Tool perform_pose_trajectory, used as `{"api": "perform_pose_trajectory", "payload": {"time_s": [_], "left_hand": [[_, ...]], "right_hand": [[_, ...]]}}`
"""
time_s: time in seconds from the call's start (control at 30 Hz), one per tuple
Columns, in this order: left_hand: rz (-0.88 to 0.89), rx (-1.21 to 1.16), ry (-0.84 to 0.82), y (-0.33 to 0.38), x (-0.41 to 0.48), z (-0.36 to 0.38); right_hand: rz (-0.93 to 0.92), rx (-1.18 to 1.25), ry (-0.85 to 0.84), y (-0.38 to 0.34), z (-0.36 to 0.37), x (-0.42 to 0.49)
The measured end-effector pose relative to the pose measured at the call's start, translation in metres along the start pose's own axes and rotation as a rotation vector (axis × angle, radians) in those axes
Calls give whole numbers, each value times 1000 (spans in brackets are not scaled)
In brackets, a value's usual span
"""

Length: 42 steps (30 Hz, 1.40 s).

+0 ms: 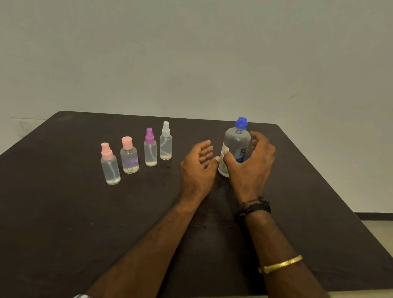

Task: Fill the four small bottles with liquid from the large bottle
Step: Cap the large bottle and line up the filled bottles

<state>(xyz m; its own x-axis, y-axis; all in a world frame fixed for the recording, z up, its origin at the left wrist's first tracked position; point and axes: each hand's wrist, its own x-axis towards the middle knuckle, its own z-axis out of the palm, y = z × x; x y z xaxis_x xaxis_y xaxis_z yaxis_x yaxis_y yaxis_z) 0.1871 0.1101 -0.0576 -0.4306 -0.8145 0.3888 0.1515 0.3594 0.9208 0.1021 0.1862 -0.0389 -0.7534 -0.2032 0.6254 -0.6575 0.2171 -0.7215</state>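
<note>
A large clear bottle (234,142) with a blue cap stands upright at the table's far right. My right hand (252,164) curves around its front with fingers spread, thumb near the label; a firm grip does not show. My left hand (197,165) hovers open just left of the bottle, palm turned toward it. A row of small capped bottles stands to the left: a pink spray bottle (110,165), a pink flat-capped bottle (129,156), a purple spray bottle (150,148) and a white spray bottle (166,141). Each holds a little liquid at the bottom.
The dark table (54,219) reaches the plain wall at the back; its right edge runs diagonally toward me. A black band and a gold bangle (280,264) sit on my right forearm. Pale floor shows at the right.
</note>
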Motion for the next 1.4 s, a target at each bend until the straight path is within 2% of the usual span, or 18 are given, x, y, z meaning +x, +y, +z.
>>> {"api": "perform_pose_trajectory", "payload": {"time_s": [0.13, 0.37, 0.73, 0.97, 1.27, 1.4], "left_hand": [[69, 16, 31, 9, 1, -4], [208, 190, 140, 17, -4, -34], [238, 310, 282, 30, -16, -83], [261, 389, 452, 23, -27, -110], [144, 535, 663, 21, -34, -129], [62, 541, 651, 16, -32, -137]], "right_hand": [[-55, 19, 10, -10, 1, -4], [-172, 129, -77, -38, 11, -17], [-202, 209, -175, -78, 31, -42], [-197, 243, -255, -94, 45, -60], [-169, 270, -377, -102, 61, -74], [-118, 276, -435, -103, 70, -76]]}}
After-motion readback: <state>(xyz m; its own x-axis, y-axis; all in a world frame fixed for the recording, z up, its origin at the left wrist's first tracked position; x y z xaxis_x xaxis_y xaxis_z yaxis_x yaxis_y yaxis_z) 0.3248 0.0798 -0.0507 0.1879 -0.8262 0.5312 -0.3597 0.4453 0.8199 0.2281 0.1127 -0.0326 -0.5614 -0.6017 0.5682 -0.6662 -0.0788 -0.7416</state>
